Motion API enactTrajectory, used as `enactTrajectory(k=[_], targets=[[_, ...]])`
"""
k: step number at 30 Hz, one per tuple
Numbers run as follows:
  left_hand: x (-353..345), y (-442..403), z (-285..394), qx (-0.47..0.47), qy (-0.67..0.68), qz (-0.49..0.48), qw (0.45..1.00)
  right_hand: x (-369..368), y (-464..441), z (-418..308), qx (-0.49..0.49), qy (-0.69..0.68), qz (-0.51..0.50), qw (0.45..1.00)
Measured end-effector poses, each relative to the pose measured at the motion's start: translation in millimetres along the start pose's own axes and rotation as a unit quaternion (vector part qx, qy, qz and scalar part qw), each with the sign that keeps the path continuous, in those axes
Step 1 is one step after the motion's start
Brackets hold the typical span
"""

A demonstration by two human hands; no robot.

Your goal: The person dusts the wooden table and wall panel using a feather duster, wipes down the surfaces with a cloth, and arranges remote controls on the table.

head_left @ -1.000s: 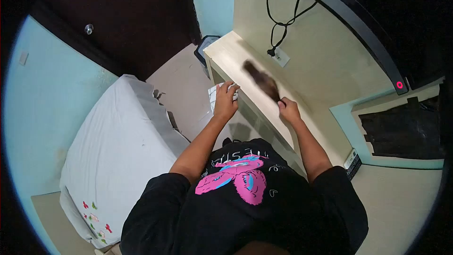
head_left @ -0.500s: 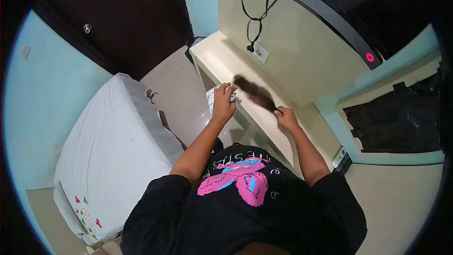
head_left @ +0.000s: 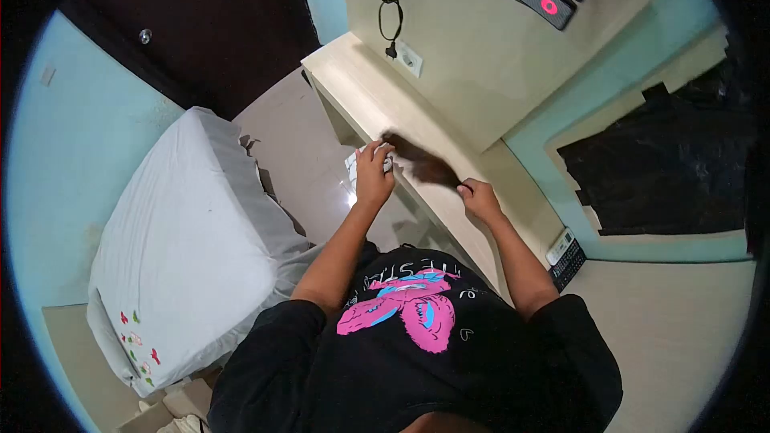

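Duster (head_left: 427, 167), pinched in the right hand (head_left: 481, 202), hung over the shelf (head_left: 401, 108), sweeping seemingly unfinished, the left hand (head_left: 372, 180) clasping a lined white item (head_left: 351, 167).

White-sheeted bed (head_left: 180, 208) near dark door (head_left: 212, 28)

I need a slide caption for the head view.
Right hand holding a blurred brown duster-like object by the pale shelf, left hand grasping a white, dark-lined item.

the duster (head_left: 430, 168) looks feathery, the shelf (head_left: 425, 130) smooth wood, the doorknob (head_left: 145, 36) glossy metal.
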State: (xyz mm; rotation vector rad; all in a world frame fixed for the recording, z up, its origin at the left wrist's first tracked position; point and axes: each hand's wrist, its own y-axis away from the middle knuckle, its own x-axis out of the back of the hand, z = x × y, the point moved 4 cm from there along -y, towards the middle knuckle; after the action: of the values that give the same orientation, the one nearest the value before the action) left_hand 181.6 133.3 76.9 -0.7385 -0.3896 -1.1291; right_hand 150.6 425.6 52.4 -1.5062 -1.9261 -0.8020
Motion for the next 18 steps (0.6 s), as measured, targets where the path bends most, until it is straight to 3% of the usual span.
enactTrajectory(k=[2, 5, 9, 13, 17, 18], targets=[[-3.5, 11.6, 5.4, 0.007, 0.005, 0.001, 1.000, 4.7, 8.2, 13.3, -0.021, 0.015, 0.035, 0.999], [-4.8, 23.5, 19.0, 0.000, 0.008, -0.014, 1.000, 7.0, 24.7, 22.7, 0.078, 0.008, -0.074, 0.994], [-14.9, 36.6, 22.5, 0.006, 0.011, 0.000, 1.000, 14.8, 43.8, 40.8, -0.006, 0.030, 0.049, 0.998], [-20.4, 44.1, 33.8, -0.011, 0.010, -0.018, 1.000, 21.0, 65.9, 42.6, 0.034, 0.020, -0.073, 0.997], [-25.3, 47.4, 43.9, -0.014, 0.016, -0.015, 1.000, 22.4, 79.4, 59.7, -0.043, 0.012, -0.017, 0.999], [-25.1, 48.1, 47.7, -0.019, 0.018, -0.017, 1.000, 24.6, 86.7, 56.6, -0.028, -0.006, -0.059, 0.998]])
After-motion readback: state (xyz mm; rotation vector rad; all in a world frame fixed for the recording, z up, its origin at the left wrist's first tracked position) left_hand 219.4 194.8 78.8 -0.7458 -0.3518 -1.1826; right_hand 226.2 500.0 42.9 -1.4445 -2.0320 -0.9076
